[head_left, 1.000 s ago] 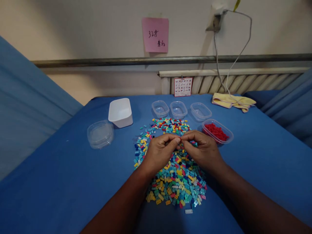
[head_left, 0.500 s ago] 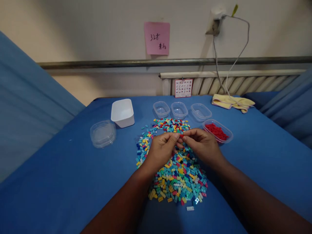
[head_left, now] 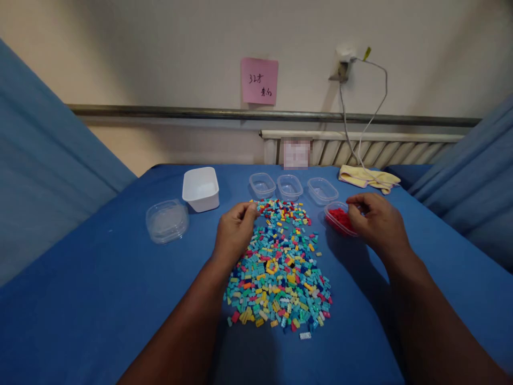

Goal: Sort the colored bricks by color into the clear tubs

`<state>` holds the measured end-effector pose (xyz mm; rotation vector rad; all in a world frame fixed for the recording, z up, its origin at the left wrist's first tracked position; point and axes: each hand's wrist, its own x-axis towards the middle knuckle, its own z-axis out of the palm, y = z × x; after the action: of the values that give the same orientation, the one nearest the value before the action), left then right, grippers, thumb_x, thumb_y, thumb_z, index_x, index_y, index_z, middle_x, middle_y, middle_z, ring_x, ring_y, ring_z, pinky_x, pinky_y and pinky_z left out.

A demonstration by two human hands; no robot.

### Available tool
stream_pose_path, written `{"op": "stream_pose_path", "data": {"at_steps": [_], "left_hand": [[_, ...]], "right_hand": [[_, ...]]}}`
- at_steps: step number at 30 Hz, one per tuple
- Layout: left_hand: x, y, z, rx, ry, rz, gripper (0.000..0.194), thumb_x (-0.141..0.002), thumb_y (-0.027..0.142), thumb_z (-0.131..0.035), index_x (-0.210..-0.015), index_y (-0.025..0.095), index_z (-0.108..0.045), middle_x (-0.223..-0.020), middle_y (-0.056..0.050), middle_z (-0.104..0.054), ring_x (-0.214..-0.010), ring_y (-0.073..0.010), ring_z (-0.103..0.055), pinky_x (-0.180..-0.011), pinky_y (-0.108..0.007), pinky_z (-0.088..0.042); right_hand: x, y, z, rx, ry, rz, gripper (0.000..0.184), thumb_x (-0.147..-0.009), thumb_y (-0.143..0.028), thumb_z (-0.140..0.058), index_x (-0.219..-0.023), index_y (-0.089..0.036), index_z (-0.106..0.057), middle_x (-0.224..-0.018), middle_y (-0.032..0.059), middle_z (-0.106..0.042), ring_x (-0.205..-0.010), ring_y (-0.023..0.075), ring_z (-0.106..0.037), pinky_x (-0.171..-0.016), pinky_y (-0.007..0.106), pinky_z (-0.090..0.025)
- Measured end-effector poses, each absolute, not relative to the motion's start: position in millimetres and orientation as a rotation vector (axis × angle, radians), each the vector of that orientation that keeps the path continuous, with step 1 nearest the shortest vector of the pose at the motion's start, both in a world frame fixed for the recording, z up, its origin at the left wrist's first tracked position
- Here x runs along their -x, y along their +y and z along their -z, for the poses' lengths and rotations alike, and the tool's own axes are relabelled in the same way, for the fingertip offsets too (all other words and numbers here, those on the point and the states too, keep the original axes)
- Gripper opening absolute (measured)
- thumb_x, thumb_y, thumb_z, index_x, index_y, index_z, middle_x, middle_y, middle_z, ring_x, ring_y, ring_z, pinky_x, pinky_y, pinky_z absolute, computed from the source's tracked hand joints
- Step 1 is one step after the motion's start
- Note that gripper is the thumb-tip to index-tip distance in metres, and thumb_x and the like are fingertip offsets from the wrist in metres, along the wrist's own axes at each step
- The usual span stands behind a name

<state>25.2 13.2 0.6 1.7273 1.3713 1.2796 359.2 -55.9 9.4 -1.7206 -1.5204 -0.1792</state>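
Observation:
My left hand (head_left: 235, 231) is at the upper left edge of a pile of small toy building bricks (head_left: 280, 272) in mixed colours. Its thumb and forefinger are pressed together; whatever may be between them is hidden. Over the right rim of a clear plastic container (head_left: 352, 233) hovers my right hand (head_left: 379, 222), thumb and forefinger slightly apart, with no brick visible between them. Red bricks (head_left: 339, 218) fill that container, partly covered by the fingers.
Three clear containers (head_left: 290, 187) stand in a row behind the pile. To the left are a white tub (head_left: 201, 190) and stacked clear lids or containers (head_left: 167, 222). A yellow cloth (head_left: 366, 177) lies at the back right, beneath a hanging cable (head_left: 372, 125). Blue cloth covers the table.
My hands have parted from over the pile, where they held a small red piece together. The right moved right to the red container; the left moved left. The view has shifted slightly.

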Motion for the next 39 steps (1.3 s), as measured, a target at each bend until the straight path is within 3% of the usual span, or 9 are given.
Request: {"op": "stream_pose_path", "data": {"at_steps": [4, 9, 12, 15, 23, 35, 39], "left_hand": [[0.9, 32.2, 4.1, -1.784, 1.554, -1.289, 0.038, -0.101, 0.049, -0.059, -0.098, 0.018, -0.081, -0.085, -0.003, -0.08, -0.078, -0.0204, -0.069, -0.07, -0.028, -0.048], [17.5, 45.7, 18.5, -1.871, 1.684, -1.19, 0.04, -0.1, 0.048, -0.056, -0.101, 0.018, -0.082, -0.094, -0.004, -0.082, -0.088, -0.0227, -0.072, -0.076, -0.029, -0.047], [17.4, 49.5, 28.7, -1.912, 1.671, -1.146, 0.042, -0.102, 0.051, -0.053, -0.1, 0.019, -0.081, -0.092, -0.005, -0.08, -0.088, -0.0228, -0.072, -0.075, -0.03, -0.045], [14.9, 50.8, 33.4, -1.927, 1.652, -1.177, 0.044, -0.103, 0.051, -0.052, -0.099, 0.019, -0.08, -0.092, -0.005, -0.079, -0.087, -0.0225, -0.07, -0.075, -0.03, -0.044], [15.4, 48.2, 34.7, -1.901, 1.606, -1.219, 0.042, -0.104, 0.05, -0.051, -0.092, 0.02, -0.078, -0.086, -0.004, -0.076, -0.081, -0.0217, -0.067, -0.072, -0.031, -0.042], [14.7, 49.3, 35.0, -1.949, 1.598, -1.197, 0.043, -0.106, 0.047, -0.046, -0.083, 0.02, -0.071, -0.086, -0.004, -0.074, -0.081, -0.0207, -0.064, -0.072, -0.031, -0.04], [15.5, 49.1, 35.0, -1.948, 1.608, -1.194, 0.044, -0.106, 0.048, -0.046, -0.083, 0.02, -0.071, -0.085, -0.004, -0.074, -0.08, -0.0208, -0.064, -0.071, -0.031, -0.039]], "right_hand": [[-361.9, -49.9, 3.3, 1.785, -1.649, 0.232, 0.028, -0.095, -0.035, -0.059, -0.105, -0.02, -0.08, -0.101, 0.0132, -0.078, -0.091, 0.0305, -0.07, -0.082, 0.045, -0.055], [-305.4, -49.9, 20.6, 1.38, -1.871, 0.013, 0.039, -0.108, -0.039, -0.052, -0.132, -0.018, -0.075, -0.131, 0.0168, -0.077, -0.124, 0.0314, -0.071, -0.111, 0.05, -0.055], [-278.4, -44.9, 32.5, 1.387, -2.015, -0.173, 0.057, -0.111, -0.05, -0.048, -0.154, -0.015, -0.061, -0.159, 0.0207, -0.061, -0.15, 0.0335, -0.056, -0.126, 0.054, -0.044], [-267.4, -24.1, 35.4, 1.436, -2.149, -0.272, 0.07, -0.113, -0.058, -0.041, -0.165, -0.012, -0.049, -0.172, 0.0223, -0.045, -0.163, 0.035, -0.04, -0.133, 0.058, -0.034], [-225.2, 37.1, 32.1, 1.499, -2.406, -0.333, 0.084, -0.111, -0.069, -0.033, -0.17, -0.009, -0.039, -0.178, 0.0222, -0.034, -0.167, 0.0387, -0.027, -0.135, 0.059, -0.023], [-173.4, 6.4, 16.5, 1.314, -2.661, -0.451, 0.104, -0.105, -0.085, -0.021, -0.176, -0.009, -0.025, -0.183, 0.0183, -0.013, -0.172, 0.0366, -0.006, -0.138, 0.057, -0.008], [-177.5, -3.5, 12.7, 1.376, -2.646, -0.491, 0.105, -0.104, -0.086, -0.019, -0.176, -0.01, -0.025, -0.183, 0.0171, -0.011, -0.171, 0.0364, -0.005, -0.138, 0.057, -0.006]]}}
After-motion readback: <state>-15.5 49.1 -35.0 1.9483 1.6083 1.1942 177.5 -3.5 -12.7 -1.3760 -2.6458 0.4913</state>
